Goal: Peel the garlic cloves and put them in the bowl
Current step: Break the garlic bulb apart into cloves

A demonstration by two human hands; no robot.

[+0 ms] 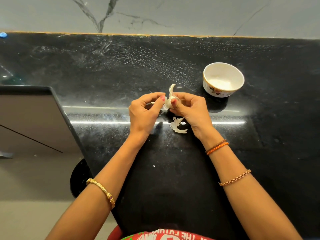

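Note:
Both my hands hold a small white garlic piece (169, 101) above the black counter, its papery skin sticking up between them. My right hand (189, 110) grips the garlic, thumb pressed on its front. My left hand (144, 111) pinches the skin on the garlic's left side between thumb and forefinger. Loose peel (178, 126) lies on the counter just under my right hand. The white bowl (207, 78) with a flower pattern stands to the upper right of my hands; I see no clove in it.
The black stone counter (121, 70) runs up to a grey marbled wall (173, 14). Its left edge (69, 118) drops to a lower floor area. A small blue object (3, 35) sits at the far left by the wall.

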